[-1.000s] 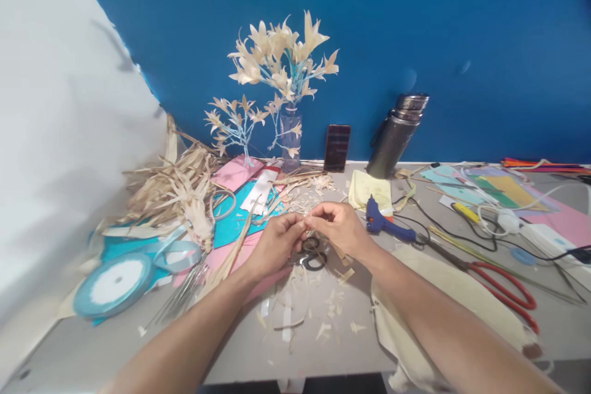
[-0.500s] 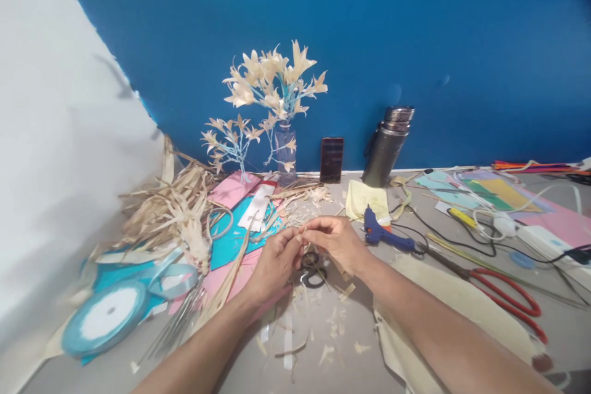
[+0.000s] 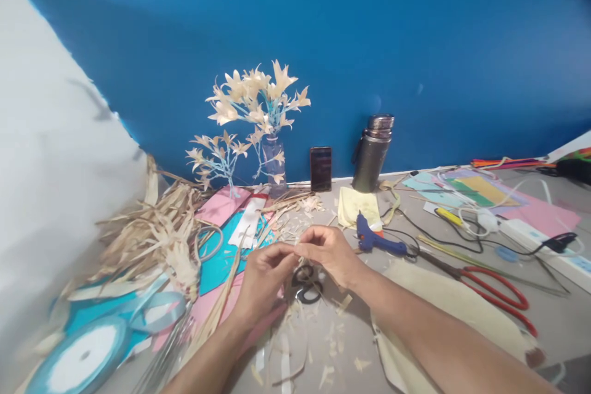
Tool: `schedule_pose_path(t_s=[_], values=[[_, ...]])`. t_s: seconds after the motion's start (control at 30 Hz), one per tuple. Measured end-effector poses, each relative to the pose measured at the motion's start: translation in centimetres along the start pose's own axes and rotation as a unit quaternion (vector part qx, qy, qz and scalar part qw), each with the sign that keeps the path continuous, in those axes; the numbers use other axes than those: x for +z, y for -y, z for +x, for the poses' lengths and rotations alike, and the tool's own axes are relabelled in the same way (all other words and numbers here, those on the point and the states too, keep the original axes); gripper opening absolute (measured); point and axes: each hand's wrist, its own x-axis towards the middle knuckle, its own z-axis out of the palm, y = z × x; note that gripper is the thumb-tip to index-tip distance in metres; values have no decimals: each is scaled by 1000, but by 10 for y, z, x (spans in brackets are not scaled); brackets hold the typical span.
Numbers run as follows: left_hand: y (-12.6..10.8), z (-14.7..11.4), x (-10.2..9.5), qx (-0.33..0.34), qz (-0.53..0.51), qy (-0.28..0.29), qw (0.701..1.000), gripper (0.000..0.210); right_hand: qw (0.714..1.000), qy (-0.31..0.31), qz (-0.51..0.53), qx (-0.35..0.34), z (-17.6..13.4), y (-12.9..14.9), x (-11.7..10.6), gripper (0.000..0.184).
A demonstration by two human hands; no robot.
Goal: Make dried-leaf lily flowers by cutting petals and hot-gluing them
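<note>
My left hand [image 3: 264,280] and my right hand [image 3: 330,257] meet at the fingertips over the middle of the table. Their thumbs and fingers pinch together on something small and pale, mostly hidden by the fingers. Just below the fingertips lie black-handled scissors [image 3: 307,292], partly covered by the right hand. Beside the left hand run dry husk strips [image 3: 228,286] over pink and turquoise paper [image 3: 220,265]. Small husk scraps [image 3: 327,375] are scattered on the grey table under my wrists.
A pile of dry husks [image 3: 157,228] and a blue ribbon roll [image 3: 83,354] lie left. Husk flowers [image 3: 253,95] stand in a clear bottle behind, near a phone [image 3: 321,169] and flask [image 3: 373,154]. Right are a blue glue gun [image 3: 376,239] and red-handled scissors [image 3: 496,289].
The view has turned a little to the right and up, so the surroundings sit further left and lower. The left hand's fingers now reach out straighter toward the right hand; the fingertips stay together.
</note>
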Motion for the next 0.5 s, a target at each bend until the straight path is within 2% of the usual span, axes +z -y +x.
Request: schedule_pose_path(t_s=[0.1, 0.17, 0.37, 0.5], values=[[-2, -1, 0, 44, 20, -29, 998, 15, 1000, 2, -8, -8, -1, 0, 1, 25], [-5, -2, 0, 49, 27, -32, 998, 18, 999, -8, -27, -19, -2, 1, 2, 22], [-12, -2, 0, -10, -9, 7, 1000, 24, 993, -17, -97, -70, -5, 5, 7, 18], [-10, 1, -3, -31, -3, 4, 1000, 20, 990, -3, -115, -79, -5, 9, 4, 20]])
